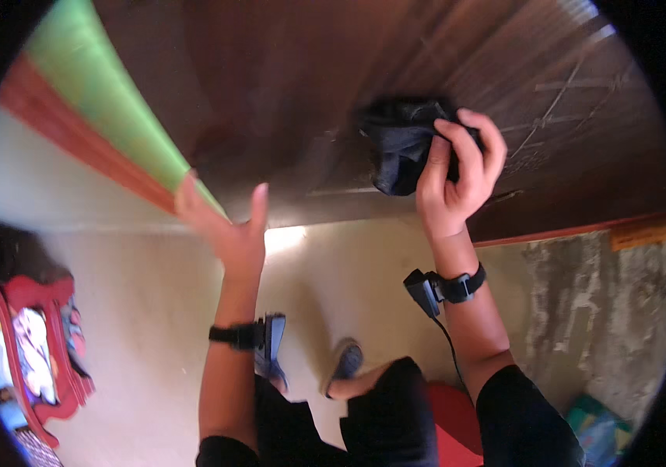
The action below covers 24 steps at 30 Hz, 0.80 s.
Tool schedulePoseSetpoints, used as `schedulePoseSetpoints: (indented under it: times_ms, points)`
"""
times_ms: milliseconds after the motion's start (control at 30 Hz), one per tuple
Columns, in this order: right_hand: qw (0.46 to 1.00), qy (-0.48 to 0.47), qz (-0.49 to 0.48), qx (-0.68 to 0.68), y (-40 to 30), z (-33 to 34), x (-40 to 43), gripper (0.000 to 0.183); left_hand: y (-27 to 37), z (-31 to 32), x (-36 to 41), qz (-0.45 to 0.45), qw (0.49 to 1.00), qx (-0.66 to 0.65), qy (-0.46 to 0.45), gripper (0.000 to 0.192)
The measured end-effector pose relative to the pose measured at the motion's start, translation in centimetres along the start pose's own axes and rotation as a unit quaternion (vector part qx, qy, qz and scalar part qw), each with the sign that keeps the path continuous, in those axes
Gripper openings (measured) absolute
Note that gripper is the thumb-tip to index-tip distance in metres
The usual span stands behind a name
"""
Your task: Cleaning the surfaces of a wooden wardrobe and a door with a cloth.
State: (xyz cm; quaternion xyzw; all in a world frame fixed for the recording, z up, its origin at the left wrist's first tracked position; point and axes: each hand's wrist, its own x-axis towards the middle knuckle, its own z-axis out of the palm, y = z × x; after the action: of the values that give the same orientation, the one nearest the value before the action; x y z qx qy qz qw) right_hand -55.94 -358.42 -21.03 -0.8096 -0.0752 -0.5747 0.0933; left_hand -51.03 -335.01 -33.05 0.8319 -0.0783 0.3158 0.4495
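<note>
A bunched black cloth (398, 146) lies against a dark brown wooden panel (274, 99), perhaps a door. My right hand (462, 169) holds the cloth by its right side, fingers bent over it. My left hand (225, 227) is blurred, its thumb and fingers spread with nothing between them. It overlaps the lower end of a bright green strip (129, 99) along the panel's left side; whether it touches the strip or the panel, I cannot tell. Pale scratches mark the panel to the right of the cloth.
A reddish-brown strip (85, 131) borders the green one. Below is a beige floor (134, 327). At left stands a red-framed piece of furniture (59, 403) with various items. A red object (455, 423) is beside my leg. A stained, peeling surface (590, 303) lies at right.
</note>
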Motion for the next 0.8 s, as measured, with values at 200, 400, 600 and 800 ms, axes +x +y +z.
schedulePoseSetpoints:
  times_ms: [200,400,600,800]
  points:
    - [0.995,-0.002,-0.098,0.003,-0.8,4.4,-4.3,0.045,-5.5,3.3,1.2,-0.036,0.985,-0.147,0.078,0.055]
    - [0.977,0.048,-0.175,0.108,-0.1,8.1,-11.4,0.039,-10.1,4.7,1.5,0.049,0.981,-0.181,0.048,0.056]
    - [0.956,0.067,-0.243,0.148,0.4,9.5,-11.0,0.034,-13.1,5.6,3.4,0.025,0.943,-0.327,-0.053,0.063]
    - [0.939,0.198,-0.279,0.043,-0.9,8.4,1.6,0.032,-10.6,4.3,4.7,-0.124,0.913,-0.386,-0.049,0.079]
